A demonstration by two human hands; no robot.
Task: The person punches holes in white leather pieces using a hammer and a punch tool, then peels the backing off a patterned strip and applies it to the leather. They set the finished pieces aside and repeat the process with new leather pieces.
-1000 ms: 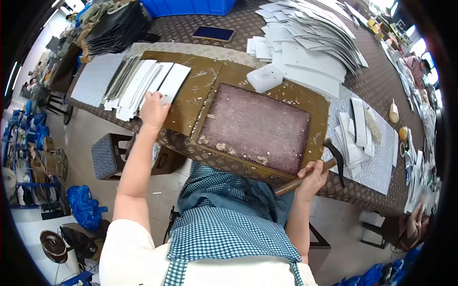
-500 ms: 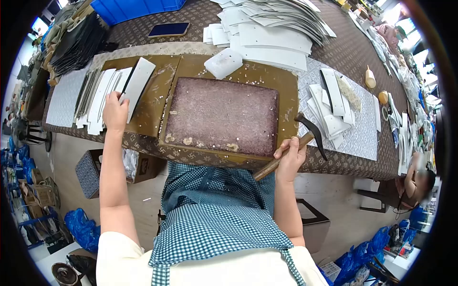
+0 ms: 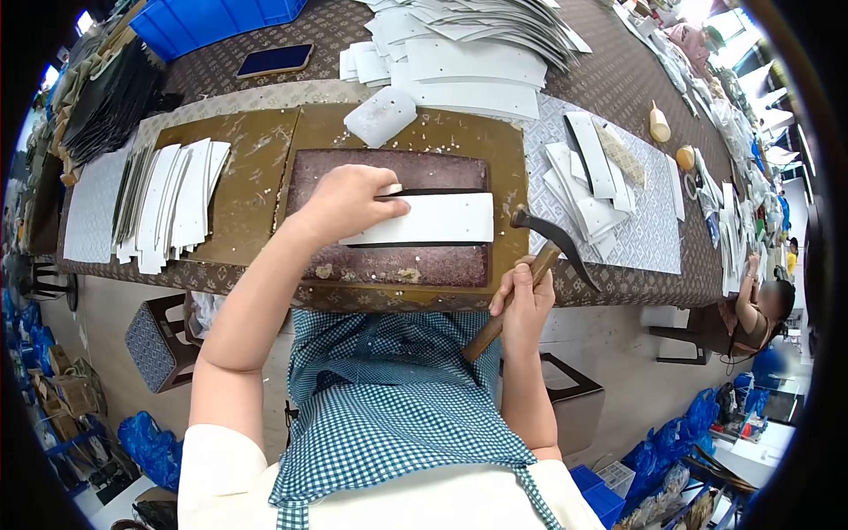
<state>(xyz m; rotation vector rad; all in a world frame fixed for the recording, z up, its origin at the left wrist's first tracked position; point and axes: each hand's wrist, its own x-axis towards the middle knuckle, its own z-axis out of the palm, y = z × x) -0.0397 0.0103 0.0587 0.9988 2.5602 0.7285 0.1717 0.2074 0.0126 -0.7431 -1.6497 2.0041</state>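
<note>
My left hand (image 3: 349, 201) pinches the left end of a white strip with dark edges (image 3: 442, 219), which lies lengthwise over the purplish working slab (image 3: 397, 267). In my right hand (image 3: 526, 300) is a hammer (image 3: 549, 256), gripped by its wooden handle with the curved dark head up, just right of the slab. Beyond the slab sits a whitish translucent block (image 3: 382, 115). A fanned row of white strips (image 3: 181, 199) lies to the left, and a looser pile of white pieces (image 3: 579, 190) to the right.
Tall stacks of white sheets (image 3: 477, 62) stand at the back, with a phone (image 3: 276, 60) and blue bin (image 3: 208, 22) to their left. Dark sheets (image 3: 110, 106) are piled far left. A small bottle (image 3: 659, 124) stands at right. Another person (image 3: 755, 309) sits far right.
My left hand has carried a white strip from the row at left onto the slab. My right hand still holds the hammer beside the slab. The view has shifted slightly.
</note>
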